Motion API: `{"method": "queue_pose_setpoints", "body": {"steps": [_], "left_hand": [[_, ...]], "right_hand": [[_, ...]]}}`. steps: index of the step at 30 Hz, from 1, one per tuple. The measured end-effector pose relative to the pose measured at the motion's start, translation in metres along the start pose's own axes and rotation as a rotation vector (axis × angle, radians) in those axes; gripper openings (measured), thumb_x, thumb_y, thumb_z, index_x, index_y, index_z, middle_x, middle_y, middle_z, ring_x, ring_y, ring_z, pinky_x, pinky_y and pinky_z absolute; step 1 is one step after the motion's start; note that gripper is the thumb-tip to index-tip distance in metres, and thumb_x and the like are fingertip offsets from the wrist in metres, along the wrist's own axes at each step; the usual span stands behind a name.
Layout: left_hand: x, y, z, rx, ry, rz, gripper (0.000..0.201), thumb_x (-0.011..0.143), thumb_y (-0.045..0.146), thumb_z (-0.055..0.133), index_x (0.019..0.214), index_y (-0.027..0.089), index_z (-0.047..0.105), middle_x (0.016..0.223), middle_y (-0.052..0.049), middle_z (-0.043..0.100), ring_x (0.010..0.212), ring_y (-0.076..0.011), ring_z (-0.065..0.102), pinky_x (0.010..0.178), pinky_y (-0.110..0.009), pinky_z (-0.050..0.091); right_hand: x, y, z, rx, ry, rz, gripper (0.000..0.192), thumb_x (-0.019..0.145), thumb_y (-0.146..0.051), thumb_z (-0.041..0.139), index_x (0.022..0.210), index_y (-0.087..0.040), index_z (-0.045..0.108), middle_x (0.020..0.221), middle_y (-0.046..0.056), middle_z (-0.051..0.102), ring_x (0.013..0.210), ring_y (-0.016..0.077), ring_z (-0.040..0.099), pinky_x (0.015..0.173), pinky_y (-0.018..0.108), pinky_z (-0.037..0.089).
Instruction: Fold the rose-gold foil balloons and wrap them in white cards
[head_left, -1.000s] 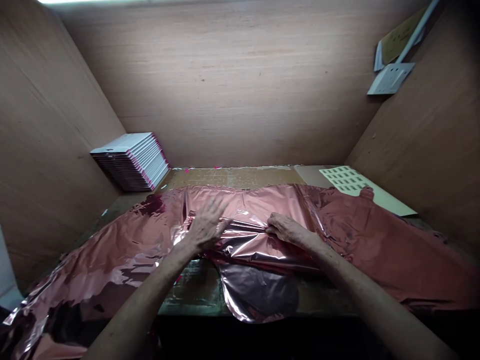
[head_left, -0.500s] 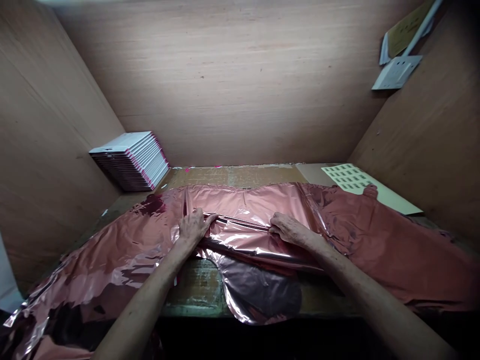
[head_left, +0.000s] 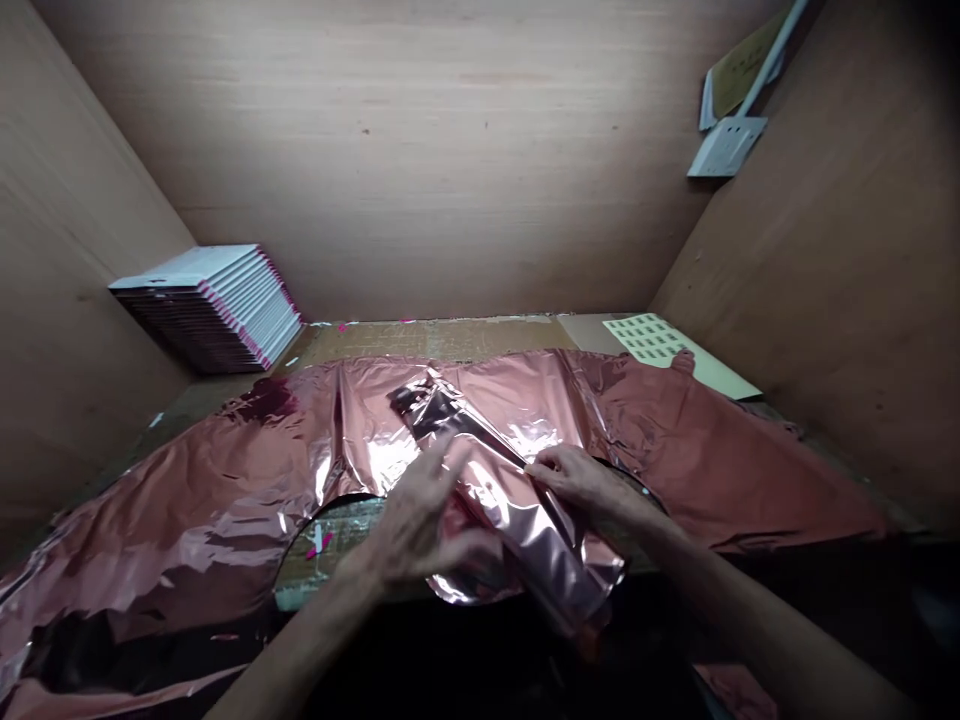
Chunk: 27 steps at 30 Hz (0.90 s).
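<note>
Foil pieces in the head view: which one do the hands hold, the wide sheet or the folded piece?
The narrow folded foil strip, between left hand and right hand. It lies diagonally atop the wide foil sheet.

The pink foil sheet point(head_left: 675, 440) runs off the frame's left edge, the left hand point(head_left: 420, 525) is motion-blurred, and the sticker sheet's point(head_left: 651, 338) print is unreadably small.

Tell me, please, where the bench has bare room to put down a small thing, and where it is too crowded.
A bare strip of bench runs along the back wall, between the stack of white packs and the label sheet. A small cut-out gap shows beside the left hand. Everywhere else the pink foil sheet covers it; both hands, right hand too, crowd the folded foil.
</note>
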<state>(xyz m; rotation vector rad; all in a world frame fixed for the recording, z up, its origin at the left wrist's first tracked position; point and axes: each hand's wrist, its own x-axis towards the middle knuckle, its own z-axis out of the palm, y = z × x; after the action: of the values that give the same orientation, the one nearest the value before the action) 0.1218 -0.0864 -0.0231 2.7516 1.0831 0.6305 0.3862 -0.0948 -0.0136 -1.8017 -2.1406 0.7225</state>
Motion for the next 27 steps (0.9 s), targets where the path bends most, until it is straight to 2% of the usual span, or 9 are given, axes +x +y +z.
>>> {"method": "queue_pose_setpoints", "body": {"steps": [2, 6, 9, 12, 14, 17, 21, 24, 27], "left_hand": [[-0.034, 0.027, 0.004, -0.027, -0.127, 0.206, 0.103, 0.076, 0.067, 0.062, 0.154, 0.014, 0.020, 0.160, -0.018, 0.021, 0.146, -0.0367, 0.022, 0.118, -0.052, 0.028], [-0.070, 0.046, 0.029, 0.070, -0.146, 0.320, 0.065, 0.095, 0.023, 0.045, 0.154, 0.016, 0.019, 0.158, -0.011, 0.030, 0.148, -0.0269, 0.021, 0.121, -0.050, 0.022], [-0.071, 0.040, 0.041, 0.050, -0.134, 0.370, 0.058, 0.097, 0.016, 0.037, 0.153, 0.016, 0.022, 0.154, -0.009, 0.039, 0.147, -0.0227, 0.025, 0.120, -0.046, 0.028], [-0.068, 0.038, 0.041, 0.005, -0.120, 0.411, 0.055, 0.096, 0.013, 0.037, 0.151, 0.017, 0.028, 0.151, -0.009, 0.044, 0.146, -0.0210, 0.028, 0.119, -0.044, 0.030], [-0.068, 0.040, 0.038, -0.029, -0.100, 0.400, 0.052, 0.095, 0.013, 0.040, 0.147, 0.019, 0.037, 0.150, -0.011, 0.045, 0.145, -0.0227, 0.031, 0.118, -0.044, 0.032], [-0.069, 0.043, 0.027, -0.153, -0.060, 0.290, 0.049, 0.089, 0.019, 0.052, 0.139, 0.021, 0.049, 0.141, -0.013, 0.054, 0.134, -0.0267, 0.046, 0.111, -0.045, 0.039], [-0.057, 0.044, 0.006, -0.458, -0.095, 0.054, 0.046, 0.085, 0.031, 0.058, 0.129, 0.019, 0.057, 0.113, -0.009, 0.070, 0.103, -0.0249, 0.065, 0.092, -0.038, 0.051], [-0.036, 0.044, 0.001, -0.576, -0.124, -0.329, 0.033, 0.090, 0.040, 0.049, 0.106, 0.017, 0.066, 0.083, -0.004, 0.072, 0.076, -0.0215, 0.068, 0.067, -0.028, 0.051], [-0.015, 0.048, 0.009, -0.493, -0.097, -0.701, 0.033, 0.085, 0.045, 0.061, 0.103, 0.017, 0.063, 0.077, -0.004, 0.072, 0.073, -0.0227, 0.069, 0.064, -0.028, 0.049]], "right_hand": [[-0.030, -0.006, 0.017, 0.174, 0.021, 0.017, 0.040, 0.093, -0.041, 0.043, 0.061, -0.018, 0.045, 0.057, -0.002, 0.042, 0.054, 0.0119, 0.042, 0.049, 0.024, 0.027], [-0.084, -0.019, 0.048, 0.362, -0.013, -0.068, 0.042, 0.097, -0.042, 0.038, 0.065, -0.018, 0.050, 0.060, -0.001, 0.050, 0.056, 0.0128, 0.048, 0.052, 0.024, 0.037], [-0.111, -0.015, 0.056, 0.183, 0.214, -0.252, 0.029, 0.098, -0.026, 0.038, 0.108, -0.015, 0.062, 0.101, 0.009, 0.067, 0.091, 0.0205, 0.063, 0.078, 0.031, 0.052], [-0.120, 0.000, 0.060, -0.180, 0.358, -0.553, 0.049, 0.095, -0.011, 0.038, 0.143, -0.015, 0.043, 0.146, 0.017, 0.044, 0.136, 0.0276, 0.040, 0.109, 0.046, 0.040], [-0.116, 0.008, 0.064, -0.338, 0.325, -0.716, 0.049, 0.096, -0.010, 0.040, 0.145, -0.016, 0.042, 0.147, 0.015, 0.044, 0.141, 0.0266, 0.033, 0.112, 0.048, 0.037], [-0.104, 0.013, 0.068, -0.281, 0.366, -0.814, 0.038, 0.099, -0.012, 0.041, 0.135, -0.018, 0.052, 0.134, 0.010, 0.060, 0.131, 0.0219, 0.048, 0.107, 0.042, 0.042], [-0.091, 0.006, 0.063, 0.052, 0.349, -0.641, 0.027, 0.101, -0.028, 0.044, 0.112, -0.019, 0.066, 0.106, 0.008, 0.072, 0.101, 0.0207, 0.066, 0.090, 0.035, 0.050], [-0.076, -0.004, 0.057, 0.331, 0.320, -0.239, 0.034, 0.098, -0.040, 0.045, 0.091, -0.017, 0.069, 0.078, 0.003, 0.070, 0.074, 0.0191, 0.066, 0.067, 0.027, 0.050], [-0.055, -0.009, 0.054, 0.462, 0.282, 0.129, 0.030, 0.089, -0.042, 0.056, 0.076, -0.016, 0.064, 0.063, 0.001, 0.063, 0.061, 0.0166, 0.060, 0.053, 0.023, 0.042]]}}
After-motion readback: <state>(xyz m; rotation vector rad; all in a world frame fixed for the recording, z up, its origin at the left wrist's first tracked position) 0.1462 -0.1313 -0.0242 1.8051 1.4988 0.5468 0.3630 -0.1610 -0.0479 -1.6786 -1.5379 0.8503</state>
